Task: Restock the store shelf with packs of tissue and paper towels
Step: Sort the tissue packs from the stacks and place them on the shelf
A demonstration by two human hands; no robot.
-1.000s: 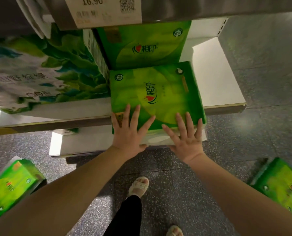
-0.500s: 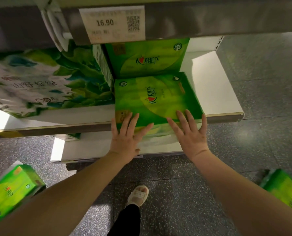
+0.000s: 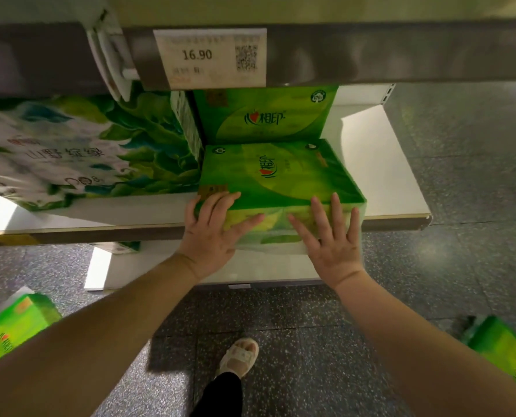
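Landmark: white shelf (image 3: 380,164), its front edge running across the middle of the view.
Tissue pack: a flat green tissue pack (image 3: 281,179) lies on the shelf, its near end overhanging the front edge.
Left hand: the left hand (image 3: 213,233) lies flat against the near left corner of the tissue pack; fingers (image 3: 220,203) straight and spread, gripping nothing.
Right hand: the right hand (image 3: 332,239) presses flat on the near right end of the same pack; fingers straight and fanned, nothing grasped.
Upright pack: a second green pack (image 3: 265,115) stands on the shelf directly behind the flat one.
Large pack: a white-and-green leaf-printed pack (image 3: 70,152) sits on the shelf, to the left of both green packs and touching them.
Price tag: a label reading 16.90 with a QR code (image 3: 210,57) hangs on the rail above the shelf.
Floor packs: 1 green pack (image 3: 13,326) lies on the floor below the shelf at the left, another (image 3: 503,347) at the right.
Foot: a foot in a pale sandal (image 3: 240,355) stands on the speckled floor below the shelf.
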